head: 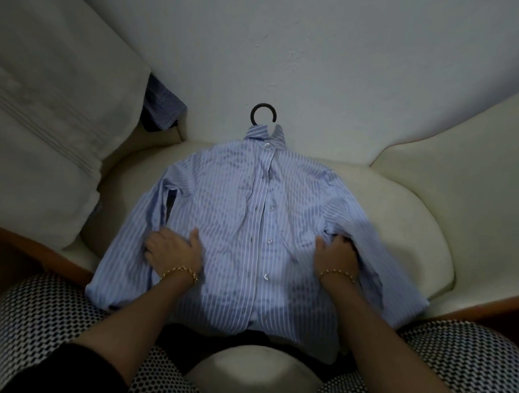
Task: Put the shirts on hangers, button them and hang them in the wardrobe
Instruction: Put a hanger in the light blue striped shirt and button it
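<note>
A light blue shirt with white stripes [234,213] lies face up and buttoned on a cream cushioned seat [406,242]. The black hook of a hanger [263,113] sticks out above its collar. My left hand [172,248] rests flat on the shirt's left side, near the sleeve. My right hand [336,256] is on the right side, its fingers curled into the fabric where the sleeve meets the body. The right hand's fingertips are hidden in the folds.
A white pillow [36,130] leans at the left, with a dark blue checked cloth [162,104] tucked behind it. A white wall rises behind the seat. My knees in black-and-white patterned trousers [49,328] frame the near edge.
</note>
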